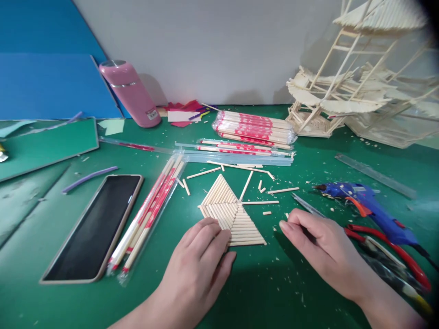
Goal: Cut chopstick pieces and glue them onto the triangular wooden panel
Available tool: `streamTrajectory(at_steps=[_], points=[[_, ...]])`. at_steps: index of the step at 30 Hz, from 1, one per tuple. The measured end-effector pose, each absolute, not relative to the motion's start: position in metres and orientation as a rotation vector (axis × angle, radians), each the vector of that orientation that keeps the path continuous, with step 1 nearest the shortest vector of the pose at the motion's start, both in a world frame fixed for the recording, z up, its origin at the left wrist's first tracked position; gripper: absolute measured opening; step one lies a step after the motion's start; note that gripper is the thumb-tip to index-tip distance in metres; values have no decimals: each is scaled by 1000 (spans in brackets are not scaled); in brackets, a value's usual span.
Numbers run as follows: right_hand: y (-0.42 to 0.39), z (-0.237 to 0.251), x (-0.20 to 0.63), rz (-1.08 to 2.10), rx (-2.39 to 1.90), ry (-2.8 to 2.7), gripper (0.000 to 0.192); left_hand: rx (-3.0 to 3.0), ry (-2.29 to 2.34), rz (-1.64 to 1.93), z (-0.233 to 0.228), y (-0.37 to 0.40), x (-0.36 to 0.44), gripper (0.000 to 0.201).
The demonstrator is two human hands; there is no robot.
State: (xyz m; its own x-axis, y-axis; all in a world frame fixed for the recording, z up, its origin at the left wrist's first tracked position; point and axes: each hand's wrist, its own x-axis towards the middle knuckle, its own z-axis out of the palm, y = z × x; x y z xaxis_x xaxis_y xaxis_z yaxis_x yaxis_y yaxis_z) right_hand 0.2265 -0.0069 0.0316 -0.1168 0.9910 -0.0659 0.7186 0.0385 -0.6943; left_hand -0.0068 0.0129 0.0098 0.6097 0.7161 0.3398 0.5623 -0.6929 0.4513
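A flat panel of pale wooden sticks (246, 228), made of triangular sections glued edge to edge, lies on the green table. My left hand (202, 256) rests on its lower left part, fingertips on the sticks, thumb apart just below the near edge; the corner beneath is hidden. Two single sticks (260, 202) reach out from the panel's centre towards the right. To the right, my right hand (318, 246) is closed in a pinch, and a tiny stick piece (287, 215) shows at its fingertips. Beside that hand are tweezers (307, 204) and a blue glue gun (366, 194).
Red-handled pliers (404, 256) lie at the right. A phone (92, 228) and wrapped chopsticks (151, 214) lie left. Behind are a chopstick bundle (254, 128), glue sticks (236, 158), a pink flask (132, 93) and a stick-built model (329, 100). Cut pieces (283, 190) are scattered about.
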Motion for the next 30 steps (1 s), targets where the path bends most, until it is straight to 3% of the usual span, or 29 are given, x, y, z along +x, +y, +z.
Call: streamTrajectory(at_steps=[4, 17, 30], points=[[-11, 23, 223, 865, -1774, -1902, 18, 2463, 1084, 761, 11, 12, -5, 24], [-11, 17, 208, 580, -1704, -2186, 13, 2396, 1106, 783, 13, 12, -3, 11], [-9, 14, 208, 541, -1679, -2194, 11, 2329, 1216, 795, 17, 10, 7, 10]])
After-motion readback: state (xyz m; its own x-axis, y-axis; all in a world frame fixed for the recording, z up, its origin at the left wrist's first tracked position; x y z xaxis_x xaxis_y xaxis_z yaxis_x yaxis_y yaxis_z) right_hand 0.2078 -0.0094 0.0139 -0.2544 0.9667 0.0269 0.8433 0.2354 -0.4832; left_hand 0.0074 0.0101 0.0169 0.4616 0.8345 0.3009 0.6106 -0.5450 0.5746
